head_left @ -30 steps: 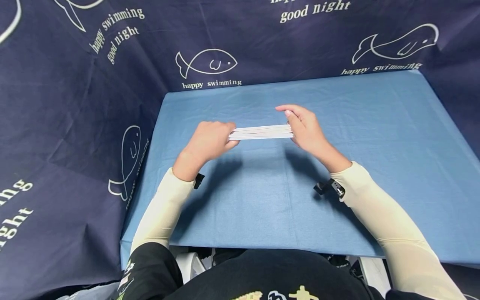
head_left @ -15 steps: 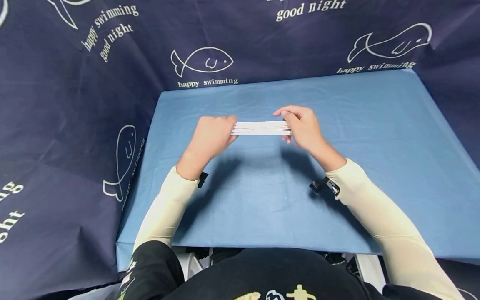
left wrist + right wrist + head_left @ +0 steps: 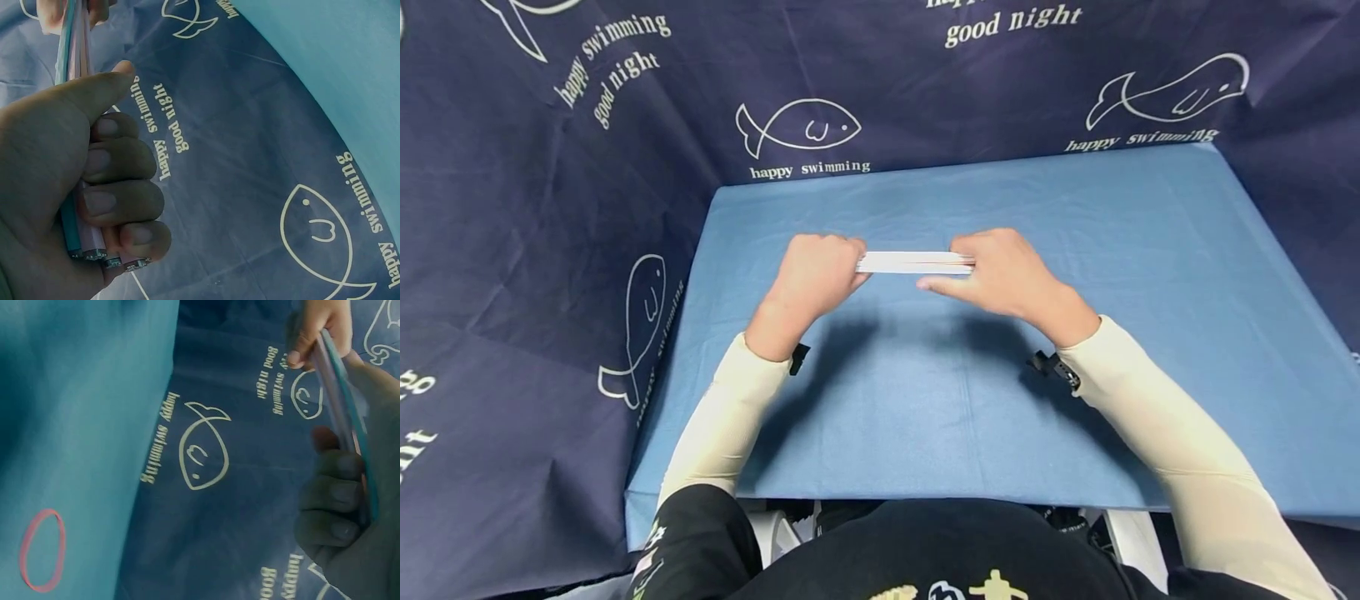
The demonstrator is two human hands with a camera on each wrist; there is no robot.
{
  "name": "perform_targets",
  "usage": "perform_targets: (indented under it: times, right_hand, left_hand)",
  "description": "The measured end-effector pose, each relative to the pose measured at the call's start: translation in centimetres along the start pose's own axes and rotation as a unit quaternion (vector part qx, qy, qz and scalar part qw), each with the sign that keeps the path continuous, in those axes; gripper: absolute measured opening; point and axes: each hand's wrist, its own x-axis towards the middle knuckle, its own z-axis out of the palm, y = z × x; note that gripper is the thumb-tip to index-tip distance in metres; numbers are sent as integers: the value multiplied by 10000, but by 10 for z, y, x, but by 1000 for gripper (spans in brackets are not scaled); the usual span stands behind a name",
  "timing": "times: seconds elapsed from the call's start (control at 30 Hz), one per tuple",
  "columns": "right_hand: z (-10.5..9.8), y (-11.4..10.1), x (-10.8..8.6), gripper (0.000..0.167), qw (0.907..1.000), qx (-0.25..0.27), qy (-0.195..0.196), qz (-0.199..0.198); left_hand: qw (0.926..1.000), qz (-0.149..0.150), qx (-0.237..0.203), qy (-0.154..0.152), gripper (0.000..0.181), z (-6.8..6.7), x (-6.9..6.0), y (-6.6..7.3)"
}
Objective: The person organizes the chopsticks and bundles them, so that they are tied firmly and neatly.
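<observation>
Above the table a bundle of slim pastel sticks (image 3: 913, 262) is held level between both hands. It looks almost white in the head view, but teal, lilac and pink in the left wrist view, with shiny grey ends. My left hand (image 3: 820, 271) grips the left end, its fingers (image 3: 122, 203) curled round the sticks. At the right end my right hand (image 3: 1007, 271) holds the bundle with curled fingers (image 3: 337, 494), its thumb stretched leftward below the sticks. Palms and fingers hide both ends in the head view. Whether the sticks are pens cannot be told.
A blue cloth covers the table (image 3: 910, 417). Dark navy curtains (image 3: 925, 92) with white fish prints stand behind it and at the left. In the right wrist view a thin pink ring (image 3: 61, 544) shows against the blue cloth; the head view does not show it.
My right hand has turned over: its index finger and thumb were raised above the sticks, and now the thumb points left below them. The left hand keeps its grip, and the bundle stays nearly in place.
</observation>
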Motion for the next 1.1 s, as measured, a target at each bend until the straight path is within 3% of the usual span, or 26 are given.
perform_targets:
  times: [0.1,0.27,0.4,0.63,0.87,1.1]
  right_hand:
    - [-6,-2,1,55,9988,-296,-349,-185]
    - [-9,0,0,36,9952,67,-974,-113]
    - [-6,2,-2,31,9935,81,-1103,-273]
    - [-5,3,-3,36,9958,-344,-694,-480]
    - [0,3,-3,19,9996,-99,197,-197]
    - [9,1,-4,19,9990,200,401,82]
  left_hand:
    - [10000,7,-55,-25,24,1,0,-1]
    - [9999,111,-102,47,23,5,-2,-3]
    - [9997,177,-122,76,23,7,-3,-3]
    - [9992,348,-169,134,19,4,-3,1]
    - [9980,393,-483,-50,16,9,-1,10]
    - [9988,216,-437,-51,17,10,0,16]
